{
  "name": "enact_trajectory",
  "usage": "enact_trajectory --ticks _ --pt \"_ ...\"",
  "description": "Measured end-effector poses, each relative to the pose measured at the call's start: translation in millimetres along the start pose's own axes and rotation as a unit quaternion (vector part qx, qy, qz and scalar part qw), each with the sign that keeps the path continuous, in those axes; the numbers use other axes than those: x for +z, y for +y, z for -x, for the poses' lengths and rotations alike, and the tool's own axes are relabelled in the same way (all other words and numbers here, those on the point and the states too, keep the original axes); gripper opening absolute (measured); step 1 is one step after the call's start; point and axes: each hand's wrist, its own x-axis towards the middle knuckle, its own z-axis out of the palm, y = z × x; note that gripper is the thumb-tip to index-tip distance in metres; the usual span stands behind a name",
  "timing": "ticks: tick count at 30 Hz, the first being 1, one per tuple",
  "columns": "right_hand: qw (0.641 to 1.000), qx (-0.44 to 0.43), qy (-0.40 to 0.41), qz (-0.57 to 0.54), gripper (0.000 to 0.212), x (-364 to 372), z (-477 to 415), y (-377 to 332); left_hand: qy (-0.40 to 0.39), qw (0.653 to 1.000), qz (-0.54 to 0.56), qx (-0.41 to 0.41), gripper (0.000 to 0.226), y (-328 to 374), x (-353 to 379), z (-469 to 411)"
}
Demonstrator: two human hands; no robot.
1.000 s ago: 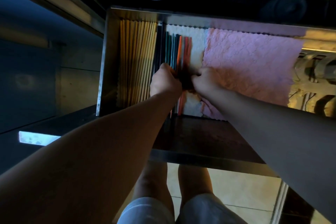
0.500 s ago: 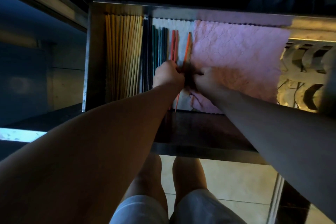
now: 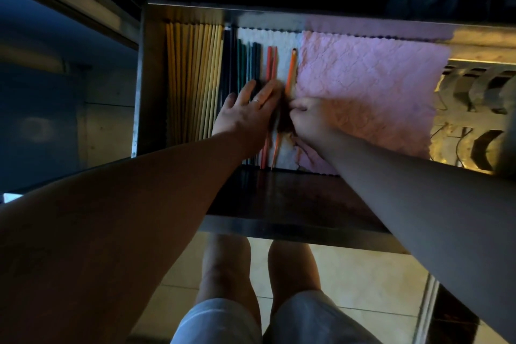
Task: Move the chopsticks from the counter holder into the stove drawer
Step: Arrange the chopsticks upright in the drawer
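The orange chopsticks lie in the open drawer, beside the pink cloth. The left hand is spread flat on them; the right hand appears pinched on one. Light, stiff, slippery sticks are judged best gripped mid-length.

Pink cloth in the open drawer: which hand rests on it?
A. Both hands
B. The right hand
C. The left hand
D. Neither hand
B: the right hand sits on the left edge of the pink cloth, while the left hand lies flat on the coloured chopsticks.
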Motion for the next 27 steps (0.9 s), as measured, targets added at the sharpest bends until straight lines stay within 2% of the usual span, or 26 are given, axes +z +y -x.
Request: enact_trajectory --ticks 4,8,11,16,23,27 --pt "1.000 0.007 0.003 -0.016 0.029 8 0 -7 -0.042 0.999 -0.034 0.006 0.081 -13 12 5" --pt "1.000 0.013 -0.006 0.000 0.031 15 0 -13 -0.030 1.000 -0.002 0.002 0.073 -17 10 7" --pt "0.999 0.006 0.021 0.028 0.029 13 0 -18 -0.024 1.000 0.008 -0.018 0.073 -22 12 6" --pt "0.997 -0.025 0.061 0.048 0.024 14 2 -24 -0.018 0.999 0.029 -0.006 0.073 -23 9 7" --pt "0.995 -0.033 0.065 0.067 0.034 9 -2 -30 -0.047 0.997 -0.008 0.056 0.074 -36 3 10" --pt "0.996 -0.028 0.068 0.046 0.032 17 -14 -28 -0.069 0.993 -0.031 0.087 0.074 -41 11 12"
